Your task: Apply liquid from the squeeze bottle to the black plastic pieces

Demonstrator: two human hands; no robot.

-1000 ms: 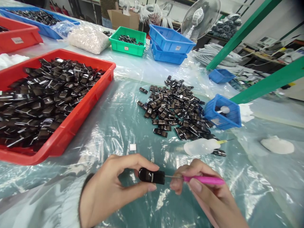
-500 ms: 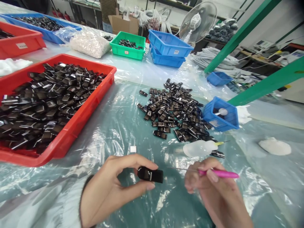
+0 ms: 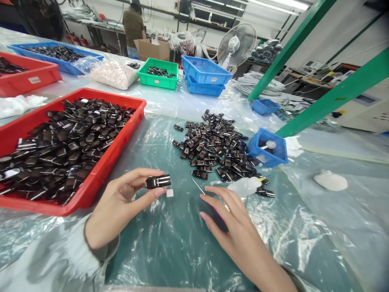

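My left hand [image 3: 121, 202] pinches a small glossy black part [image 3: 158, 181] with a silver band between thumb and fingers, lifted above the plastic-covered table beside the red tray [image 3: 91, 190], which is full of the same black parts. My right hand [image 3: 227, 219] lies low to the right of it, fingers stretched forward. A thin metal needle [image 3: 198, 186] sticks out from under its fingertips; the tool's handle is hidden beneath the hand. A tiny white square [image 3: 169, 193] lies on the table just under the held part.
A loose pile of black parts [image 3: 212, 146] lies ahead, with a small blue bin [image 3: 267, 148] and a white squeeze bottle [image 3: 246, 185] by it. A white wad [image 3: 330, 181] is at right. Green [image 3: 158, 73] and blue bins [image 3: 203, 73], a fan [image 3: 235, 44], a person [image 3: 133, 26] stand behind.
The needle came out of the black part. My left hand carried the part up and left toward the red tray; my right hand turned palm down and hides the pink handle.
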